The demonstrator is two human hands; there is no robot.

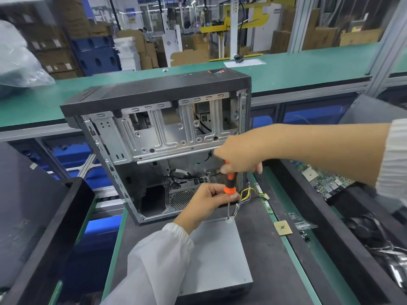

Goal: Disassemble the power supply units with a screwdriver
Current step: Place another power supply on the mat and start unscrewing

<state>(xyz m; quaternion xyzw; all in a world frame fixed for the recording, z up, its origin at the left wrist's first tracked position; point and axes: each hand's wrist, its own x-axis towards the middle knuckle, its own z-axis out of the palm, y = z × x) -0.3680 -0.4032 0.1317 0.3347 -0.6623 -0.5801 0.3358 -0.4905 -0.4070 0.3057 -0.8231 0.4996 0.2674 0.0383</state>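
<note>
A grey metal power supply unit lies flat on the dark mat in front of me, its coloured cable bundle trailing from its far right corner. An orange-and-black screwdriver stands almost upright with its tip on a screw at the unit's far corner. My right hand grips the top of the handle from above. My left hand pinches the lower end of the handle, just above the shaft.
An open black computer case stands upright just behind the unit. Dark trays flank the mat: one at left, one at right holding circuit boards. A small gold chip and a plastic bag lie to the right.
</note>
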